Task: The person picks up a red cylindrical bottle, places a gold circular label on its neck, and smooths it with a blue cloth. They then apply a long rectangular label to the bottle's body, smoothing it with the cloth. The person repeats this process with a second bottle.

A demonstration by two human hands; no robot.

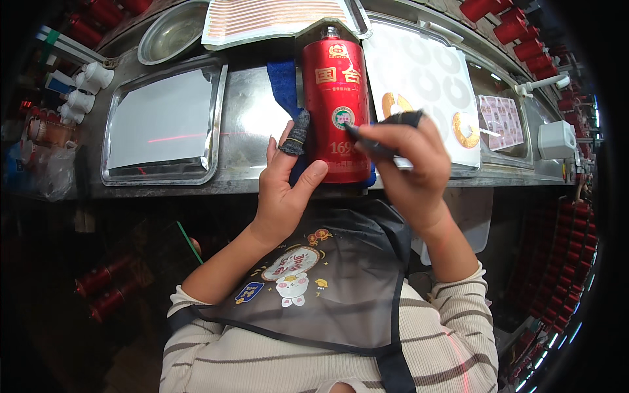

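A red bottle with gold lettering lies on its back in front of me, its silver cap pointing away. Against its left side my left hand steadies it, thumb at the lower edge and a grey-wrapped index finger along the side. A dark pen-like tool is pinched in my right hand. Its tip is at or just over a round white-and-green sticker on the bottle; whether it touches I cannot tell. A dark wrap also covers a finger of that hand. Blue cloth shows beneath the bottle.
On the metal bench, a tray with white paper stands left, a round metal basin behind it. Right are a sheet of ring-shaped labels, gold rings, a purple label sheet and a white container. Red bottles crowd the edges.
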